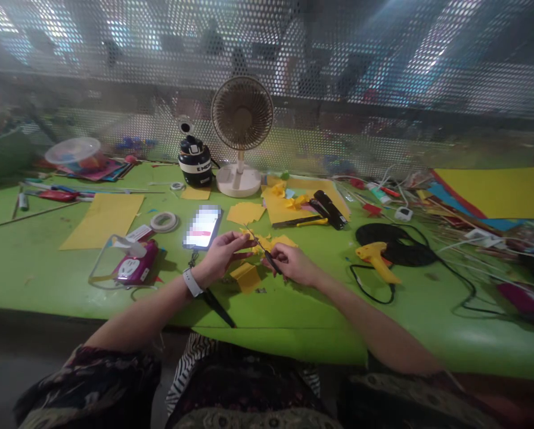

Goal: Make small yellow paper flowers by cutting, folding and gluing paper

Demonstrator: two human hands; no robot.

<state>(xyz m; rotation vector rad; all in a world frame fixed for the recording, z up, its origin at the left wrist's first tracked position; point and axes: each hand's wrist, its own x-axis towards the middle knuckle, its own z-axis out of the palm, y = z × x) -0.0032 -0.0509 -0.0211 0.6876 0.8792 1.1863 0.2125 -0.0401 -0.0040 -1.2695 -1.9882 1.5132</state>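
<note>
My left hand (pixel 226 255), with a pale watch strap at the wrist, is closed in a pinch on a small piece of yellow paper at the fingertips. My right hand (pixel 291 263) is closed round a slim, dark-handled pointed tool (pixel 271 260). Its thin tip reaches up and left to the left fingertips; I cannot make out its exact kind. Beyond and between the hands lie yellow paper pieces (pixel 285 241). A folded yellow paper (pixel 246 277) is on the green table just below them. Beside the left wrist lies a long black object (pixel 219 308).
Past my hands are a phone (pixel 202 226), a tape roll (pixel 164 222), a fan (pixel 239 183) and a black stapler (pixel 329 208). At right sits a yellow glue gun (pixel 378 262) with its black cord. A purple power strip (pixel 136 263) lies left.
</note>
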